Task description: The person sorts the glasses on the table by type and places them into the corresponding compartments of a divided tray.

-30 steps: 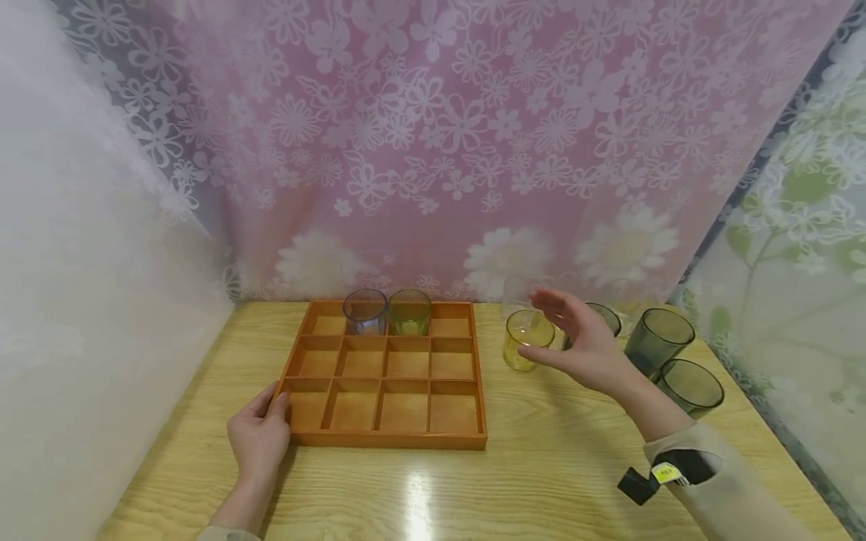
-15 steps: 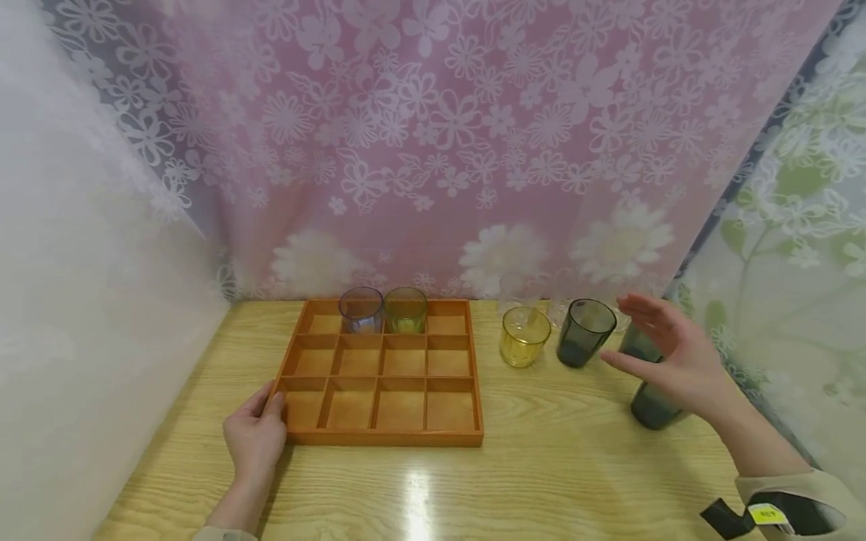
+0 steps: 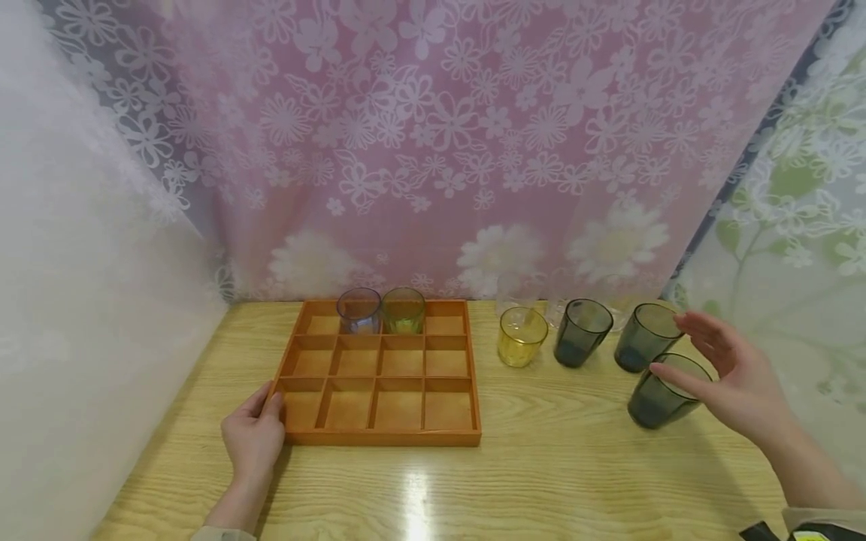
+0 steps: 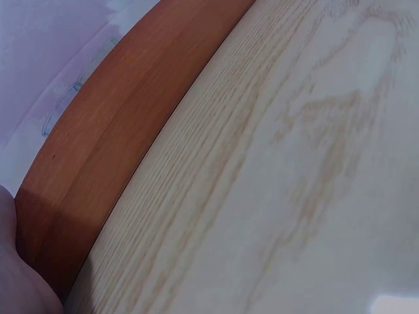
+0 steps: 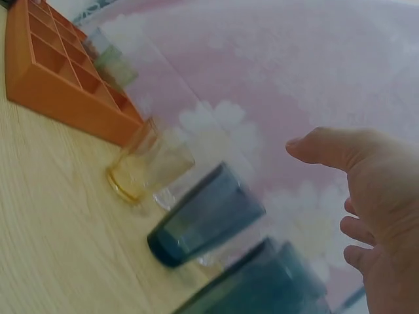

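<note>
My left hand [image 3: 253, 434] grips the left front corner of an orange wooden compartment tray [image 3: 382, 437], thumb over its rim. In the tray's back row stand a bluish glass [image 3: 360, 312] and a green glass [image 3: 404, 312], side by side. At the right, my right hand [image 3: 734, 379] has its thumb and fingers spread wide, holding nothing. Its thumb overlaps the nearest dark grey-green glass [image 3: 656, 402] in the head view. Behind that one is a second dark glass [image 3: 639, 346], with a third dark glass [image 3: 582, 334] to its left. A yellow glass [image 3: 521, 342] stands nearest the tray.
Several clear glasses [image 3: 519, 291], faint against the curtain, stand behind the coloured ones. A pink flowered curtain [image 3: 433, 150] closes off the back of the wooden table [image 3: 433, 496]. Pale curtains hang at the left and right sides.
My right hand has moved right, from beside the yellow glass, past the dark glasses, to the nearest dark one at the right. The left hand keeps its grip on the tray.
</note>
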The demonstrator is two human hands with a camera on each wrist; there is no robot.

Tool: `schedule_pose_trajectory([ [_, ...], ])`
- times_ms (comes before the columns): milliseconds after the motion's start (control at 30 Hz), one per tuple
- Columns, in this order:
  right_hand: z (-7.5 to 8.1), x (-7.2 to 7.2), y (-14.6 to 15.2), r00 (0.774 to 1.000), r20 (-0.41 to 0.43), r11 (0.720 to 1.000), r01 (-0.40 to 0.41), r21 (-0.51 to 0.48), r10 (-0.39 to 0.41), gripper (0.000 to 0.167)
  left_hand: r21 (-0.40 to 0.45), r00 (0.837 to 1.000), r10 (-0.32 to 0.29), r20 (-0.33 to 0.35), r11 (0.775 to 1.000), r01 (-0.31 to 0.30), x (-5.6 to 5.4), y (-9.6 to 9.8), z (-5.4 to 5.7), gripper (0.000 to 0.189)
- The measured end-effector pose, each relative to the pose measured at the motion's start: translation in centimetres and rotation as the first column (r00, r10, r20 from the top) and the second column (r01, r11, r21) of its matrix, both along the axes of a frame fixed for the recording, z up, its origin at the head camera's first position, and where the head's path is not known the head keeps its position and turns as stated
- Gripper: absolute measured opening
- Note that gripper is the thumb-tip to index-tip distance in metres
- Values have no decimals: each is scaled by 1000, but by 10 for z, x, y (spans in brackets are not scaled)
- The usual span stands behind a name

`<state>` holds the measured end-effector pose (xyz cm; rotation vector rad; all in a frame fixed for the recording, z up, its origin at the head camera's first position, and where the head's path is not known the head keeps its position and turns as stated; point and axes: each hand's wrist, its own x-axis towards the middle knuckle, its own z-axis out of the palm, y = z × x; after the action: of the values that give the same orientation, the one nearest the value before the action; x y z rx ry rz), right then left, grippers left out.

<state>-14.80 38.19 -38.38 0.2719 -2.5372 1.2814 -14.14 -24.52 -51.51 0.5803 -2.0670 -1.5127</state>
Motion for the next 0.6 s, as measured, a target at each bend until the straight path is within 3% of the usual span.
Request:
schedule_pose_trajectory([
  [233, -15, 6, 17, 999, 31, 999, 43, 5, -43, 85, -15, 1000, 10, 7, 1000, -9, -1, -1, 0, 31],
  [600, -51, 5, 32, 997, 23, 997, 70, -28, -70, 88, -10, 999, 8, 31, 1000, -8, -2, 0, 0, 32],
])
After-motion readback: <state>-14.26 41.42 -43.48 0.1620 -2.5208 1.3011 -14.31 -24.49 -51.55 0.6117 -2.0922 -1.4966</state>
